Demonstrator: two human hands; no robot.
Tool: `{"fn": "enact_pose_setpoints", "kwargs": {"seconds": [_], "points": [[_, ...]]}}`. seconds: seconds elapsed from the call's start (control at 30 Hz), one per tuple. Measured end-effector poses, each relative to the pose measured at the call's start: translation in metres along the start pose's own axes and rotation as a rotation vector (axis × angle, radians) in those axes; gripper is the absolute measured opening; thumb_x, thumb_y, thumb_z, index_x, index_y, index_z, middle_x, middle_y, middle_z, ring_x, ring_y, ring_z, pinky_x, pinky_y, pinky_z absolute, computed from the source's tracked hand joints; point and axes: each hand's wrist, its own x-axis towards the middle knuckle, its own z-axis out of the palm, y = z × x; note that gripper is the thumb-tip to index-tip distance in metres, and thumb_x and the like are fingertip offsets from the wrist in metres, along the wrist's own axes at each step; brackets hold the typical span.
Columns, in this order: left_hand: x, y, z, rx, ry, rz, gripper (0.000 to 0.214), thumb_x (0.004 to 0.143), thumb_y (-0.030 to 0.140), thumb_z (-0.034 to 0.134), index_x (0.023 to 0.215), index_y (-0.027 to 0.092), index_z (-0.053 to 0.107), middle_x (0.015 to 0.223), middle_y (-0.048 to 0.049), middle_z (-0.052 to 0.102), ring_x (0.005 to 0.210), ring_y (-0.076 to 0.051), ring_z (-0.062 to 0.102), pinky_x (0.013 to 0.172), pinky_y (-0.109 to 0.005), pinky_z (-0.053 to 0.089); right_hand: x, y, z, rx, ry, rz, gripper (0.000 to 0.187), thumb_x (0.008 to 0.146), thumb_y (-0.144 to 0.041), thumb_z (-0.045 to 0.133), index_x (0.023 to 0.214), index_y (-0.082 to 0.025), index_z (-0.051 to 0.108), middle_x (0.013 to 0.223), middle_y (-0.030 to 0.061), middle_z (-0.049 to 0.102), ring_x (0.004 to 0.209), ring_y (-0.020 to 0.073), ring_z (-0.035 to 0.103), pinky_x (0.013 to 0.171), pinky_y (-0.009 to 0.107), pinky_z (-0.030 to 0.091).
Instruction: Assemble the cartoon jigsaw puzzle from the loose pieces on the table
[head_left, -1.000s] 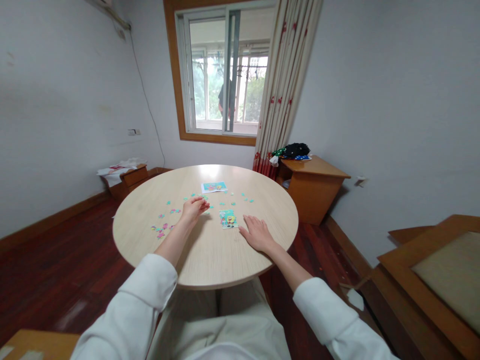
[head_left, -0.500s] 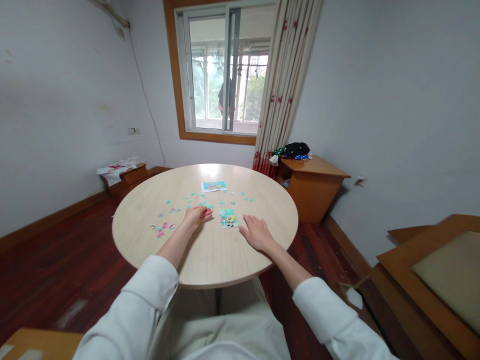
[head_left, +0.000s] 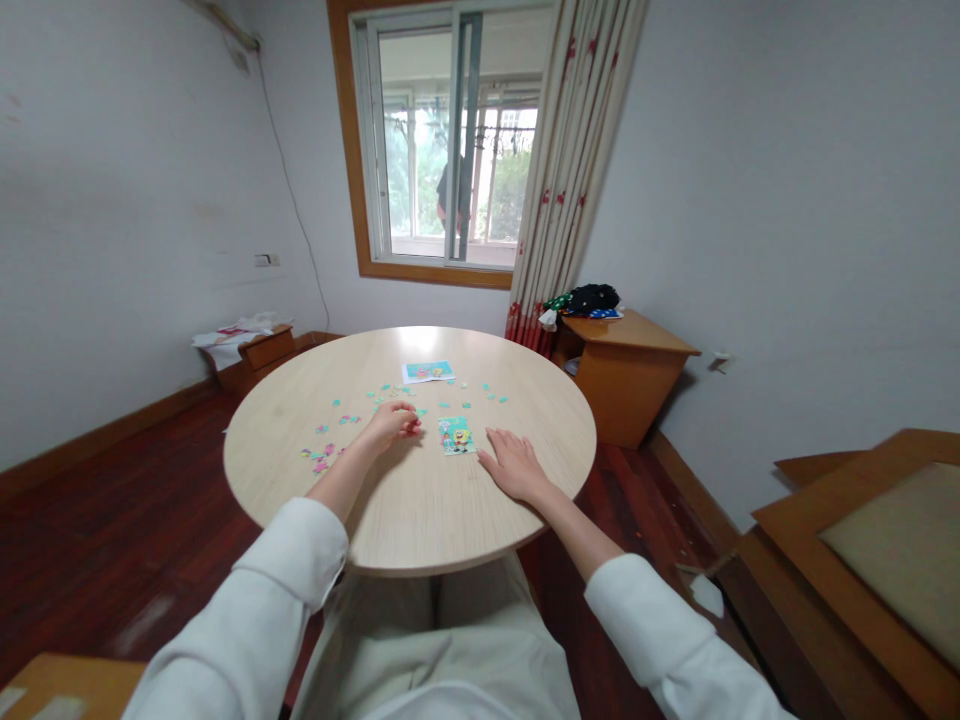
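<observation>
White long sleeves (head_left: 270, 590) — pale beige trousers (head_left: 442, 650) — bare hands.

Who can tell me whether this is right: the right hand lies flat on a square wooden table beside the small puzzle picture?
Not quite: the wooden table is round, not square. The head view shows the right hand lying flat on it beside the small puzzle picture.

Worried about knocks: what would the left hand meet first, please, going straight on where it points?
Probably the small assembled puzzle patch, lying just beyond the fingertips of the left hand; depth is unclear.
</observation>
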Motion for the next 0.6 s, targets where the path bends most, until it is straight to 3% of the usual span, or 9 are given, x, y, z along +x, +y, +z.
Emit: {"fn": "enact_pose_setpoints", "kwargs": {"seconds": [0.17, 0.37, 0.6], "points": [[0.005, 0.01, -0.004, 0.174, -0.038, 0.084, 0.013, 0.062, 0.003, 0.065, 0.07, 0.013, 0.065, 0.049, 0.0004, 0.058, 0.04, -0.01, 0.051, 0.043, -0.019, 0.038, 0.001, 0.001, 0.002, 0.004, 0.013, -0.01, 0.06, 0.097, -0.047, 0.025, 0.145, -0.013, 0.031, 0.151, 0.0159, 0.032, 0.14, 0.0266, 0.026, 0.113, 0.05, 0.016], [0.006, 0.013, -0.006, 0.233, -0.084, 0.166, 0.017, 0.058, 0.002, 0.064, 0.07, 0.013, 0.069, 0.047, 0.0014, 0.058, 0.041, -0.009, 0.05, 0.044, -0.02, 0.04, 0.001, 0.002, 0.003, 0.004, 0.012, -0.008, 0.061, 0.097, -0.048, 0.025, 0.146, -0.013, 0.03, 0.152, 0.0152, 0.032, 0.141, 0.0266, 0.026, 0.113, 0.05, 0.016], [0.006, 0.01, -0.006, 0.245, -0.009, 0.199, 0.017, 0.057, -0.003, 0.061, 0.058, 0.014, 0.065, 0.045, 0.0025, 0.057, 0.041, -0.009, 0.05, 0.043, -0.019, 0.04, 0.001, 0.001, 0.002, 0.001, 0.011, -0.005, 0.06, 0.097, -0.048, 0.025, 0.145, -0.013, 0.031, 0.151, 0.0152, 0.032, 0.14, 0.0265, 0.026, 0.113, 0.05, 0.016]]}}
